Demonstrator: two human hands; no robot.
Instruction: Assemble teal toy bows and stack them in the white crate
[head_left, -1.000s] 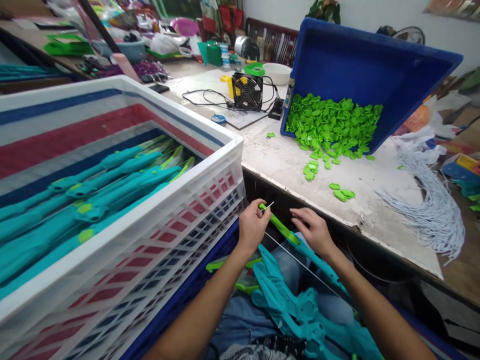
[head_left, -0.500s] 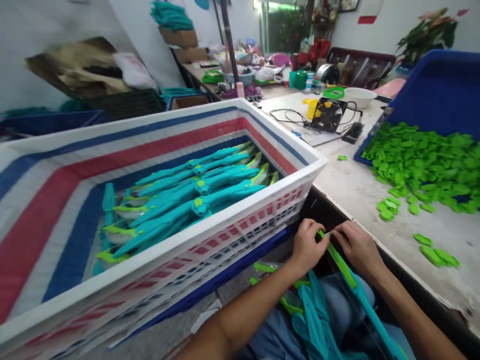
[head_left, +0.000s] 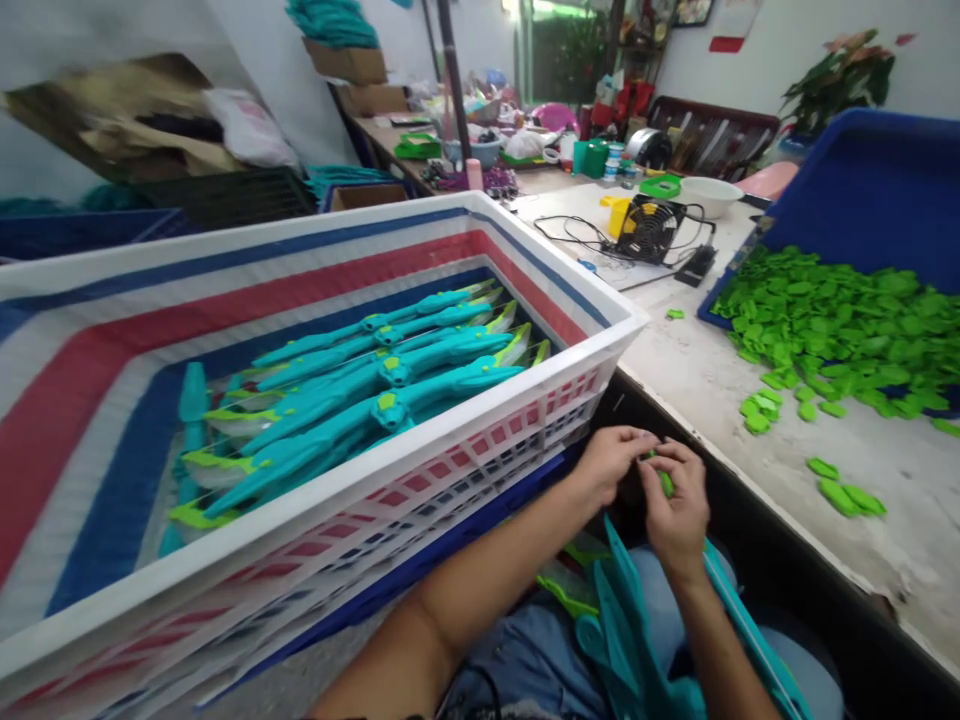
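Note:
Both hands meet at the green tip of a teal toy bow [head_left: 739, 600], whose limb runs down past my right forearm. My left hand [head_left: 616, 462] pinches at the end of the tip, thumb and index finger pressed together. Round the green end just below, my right hand [head_left: 679, 505] has its fingers closed, its fingertips touching or nearly touching the left ones. The fingers cover most of the tip, and a thin string there cannot be made out. More teal bow parts [head_left: 626, 630] with green ends lie across my lap.
To the left stands a white crate [head_left: 480, 425] with a striped lining, holding several teal and green bows [head_left: 390, 375]. At right, a blue bin [head_left: 840, 190] spills green pieces [head_left: 847, 330] onto the table [head_left: 697, 385]. A black fan [head_left: 649, 230] stands farther back.
My right hand has turned and come round the bow's green tip, now covering much of it. My left fingers have moved closer to the right ones. The view has shifted slightly.

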